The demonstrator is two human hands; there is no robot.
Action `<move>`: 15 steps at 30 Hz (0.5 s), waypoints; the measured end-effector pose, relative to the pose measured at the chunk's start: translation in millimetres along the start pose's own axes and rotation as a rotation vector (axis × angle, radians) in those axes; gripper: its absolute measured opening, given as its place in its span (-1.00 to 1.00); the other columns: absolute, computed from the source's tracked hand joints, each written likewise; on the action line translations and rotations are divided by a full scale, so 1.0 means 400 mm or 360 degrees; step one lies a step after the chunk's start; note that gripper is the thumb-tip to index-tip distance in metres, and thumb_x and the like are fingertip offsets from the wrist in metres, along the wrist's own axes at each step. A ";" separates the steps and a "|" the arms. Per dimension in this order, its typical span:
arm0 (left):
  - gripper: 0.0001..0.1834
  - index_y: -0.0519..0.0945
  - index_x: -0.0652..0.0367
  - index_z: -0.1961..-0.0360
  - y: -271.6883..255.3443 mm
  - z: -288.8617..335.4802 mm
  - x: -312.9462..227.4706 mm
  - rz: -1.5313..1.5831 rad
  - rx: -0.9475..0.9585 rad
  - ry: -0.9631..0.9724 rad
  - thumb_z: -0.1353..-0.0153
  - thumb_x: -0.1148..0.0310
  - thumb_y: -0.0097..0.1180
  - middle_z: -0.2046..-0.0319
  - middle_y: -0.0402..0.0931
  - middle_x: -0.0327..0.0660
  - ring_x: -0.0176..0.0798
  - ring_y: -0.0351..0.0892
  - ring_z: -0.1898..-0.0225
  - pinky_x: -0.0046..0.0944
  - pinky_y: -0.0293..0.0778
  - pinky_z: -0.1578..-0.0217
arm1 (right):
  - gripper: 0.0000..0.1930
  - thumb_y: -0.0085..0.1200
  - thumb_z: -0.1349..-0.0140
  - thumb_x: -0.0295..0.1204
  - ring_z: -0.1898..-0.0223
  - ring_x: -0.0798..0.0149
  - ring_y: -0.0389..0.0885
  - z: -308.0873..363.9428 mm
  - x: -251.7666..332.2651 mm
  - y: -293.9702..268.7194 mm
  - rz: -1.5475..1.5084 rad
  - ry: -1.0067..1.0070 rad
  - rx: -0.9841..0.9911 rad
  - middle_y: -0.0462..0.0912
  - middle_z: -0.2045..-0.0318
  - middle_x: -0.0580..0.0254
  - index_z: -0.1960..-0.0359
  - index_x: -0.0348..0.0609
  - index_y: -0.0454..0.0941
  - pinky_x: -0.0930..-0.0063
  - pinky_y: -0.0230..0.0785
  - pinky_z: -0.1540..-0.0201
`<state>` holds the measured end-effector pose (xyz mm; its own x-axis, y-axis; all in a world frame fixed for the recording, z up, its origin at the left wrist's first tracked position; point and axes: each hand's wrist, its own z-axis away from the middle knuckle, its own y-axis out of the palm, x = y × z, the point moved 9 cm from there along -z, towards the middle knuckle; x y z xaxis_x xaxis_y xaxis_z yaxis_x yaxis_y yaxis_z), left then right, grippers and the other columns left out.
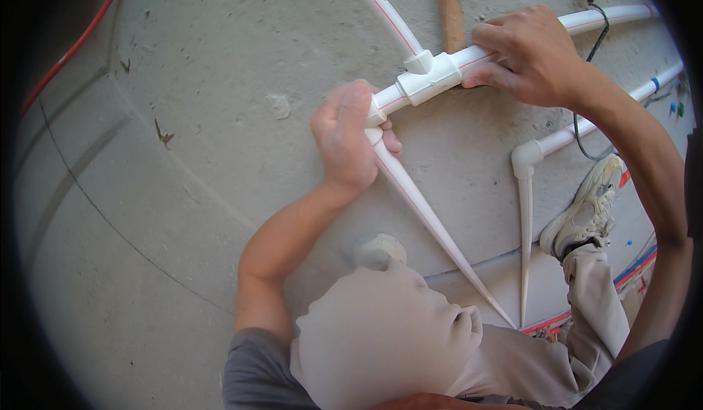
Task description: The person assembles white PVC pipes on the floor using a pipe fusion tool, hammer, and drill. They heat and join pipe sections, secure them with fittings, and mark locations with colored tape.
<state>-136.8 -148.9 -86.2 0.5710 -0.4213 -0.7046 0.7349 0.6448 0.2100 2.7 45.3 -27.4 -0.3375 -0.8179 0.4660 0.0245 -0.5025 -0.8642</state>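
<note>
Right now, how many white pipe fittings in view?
3: a tee between the left hand and right hand; a partly covered fitting at the left hand; an elbow below the right hand in the picture. Others may be hidden behind the hands.

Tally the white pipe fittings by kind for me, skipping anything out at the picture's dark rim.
Tee: 1
Elbow: 1
Fitting partly hidden by the left hand, kind unclear: 1
Total: 3
</note>
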 end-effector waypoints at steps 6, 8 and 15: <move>-0.58 0.57 0.29 0.22 0.002 0.000 0.000 0.0014 0.0029 0.0005 -0.59 0.09 0.05 0.52 0.54 -0.09 -0.24 0.57 0.69 -0.22 0.52 0.67 | -0.52 0.41 -0.22 0.06 0.47 -0.15 0.58 0.000 0.005 -0.004 -0.0028 0.0011 -0.0004 0.62 0.56 0.07 0.46 -0.13 0.62 0.00 0.27 0.39; -0.56 0.58 0.29 0.25 0.004 -0.001 -0.003 0.0011 0.0041 0.0020 -0.59 0.07 0.07 0.51 0.55 -0.11 -0.27 0.59 0.67 -0.25 0.52 0.65 | -0.52 0.41 -0.21 0.06 0.47 -0.15 0.58 0.002 0.004 -0.004 -0.0025 0.0013 -0.0012 0.63 0.55 0.07 0.46 -0.14 0.62 0.00 0.28 0.38; -0.60 0.55 0.27 0.22 0.005 0.001 -0.017 -0.0127 0.0030 0.0092 -0.60 0.11 0.01 0.56 0.53 -0.09 -0.23 0.56 0.70 -0.24 0.50 0.68 | -0.52 0.43 -0.21 0.04 0.47 -0.16 0.57 0.003 0.007 -0.008 -0.0056 0.0001 -0.0056 0.62 0.55 0.06 0.46 -0.15 0.62 -0.01 0.28 0.38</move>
<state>-139.1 -145.1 -80.8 0.4889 -0.4329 -0.7574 0.7842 0.5983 0.1642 2.7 44.3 -22.9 -0.3380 -0.7998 0.4961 -0.0207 -0.5206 -0.8535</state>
